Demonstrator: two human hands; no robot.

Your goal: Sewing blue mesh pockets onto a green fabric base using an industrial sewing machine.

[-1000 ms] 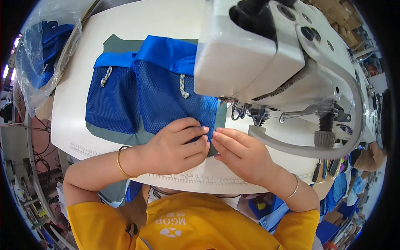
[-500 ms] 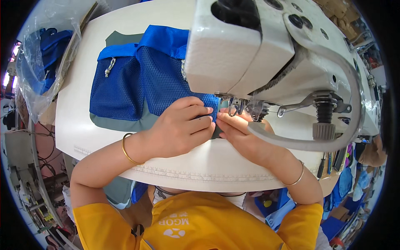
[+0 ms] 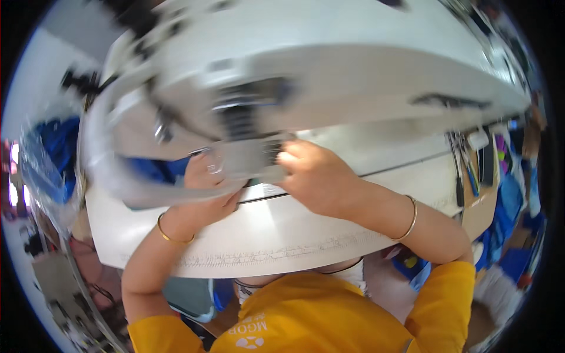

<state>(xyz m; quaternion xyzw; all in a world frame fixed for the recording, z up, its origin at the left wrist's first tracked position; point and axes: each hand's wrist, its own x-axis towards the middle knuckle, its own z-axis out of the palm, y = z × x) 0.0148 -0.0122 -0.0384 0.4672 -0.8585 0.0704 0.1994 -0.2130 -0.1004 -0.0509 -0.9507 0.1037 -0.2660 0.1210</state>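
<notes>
A white sewing machine (image 3: 376, 76) fills the upper part of the head view, smeared by motion. My left hand (image 3: 206, 179) is behind its curved guard, fingers bent, beside a strip of blue fabric (image 3: 153, 169); whether it grips the fabric is hidden. My right hand (image 3: 318, 176) is closed beside the machine's dark, ridged post (image 3: 238, 117) and grey knob (image 3: 242, 159). Its fingertips are behind the knob and what they hold cannot be made out. A sliver of green-grey cloth (image 3: 253, 182) shows between my hands. The machine hides most of the blue piece.
The white table (image 3: 329, 250) has a printed ruler along its front edge. Several hand tools, among them a dark-handled screwdriver (image 3: 459, 191), lie at the right. A clear plastic bag (image 3: 53, 165) with blue fabric hangs at the left.
The view has swung to the right, so the machine covers more of the picture and hides most of the blue mesh pouches. My hands have come apart; earlier their fingertips met on the blue fabric's edge.
</notes>
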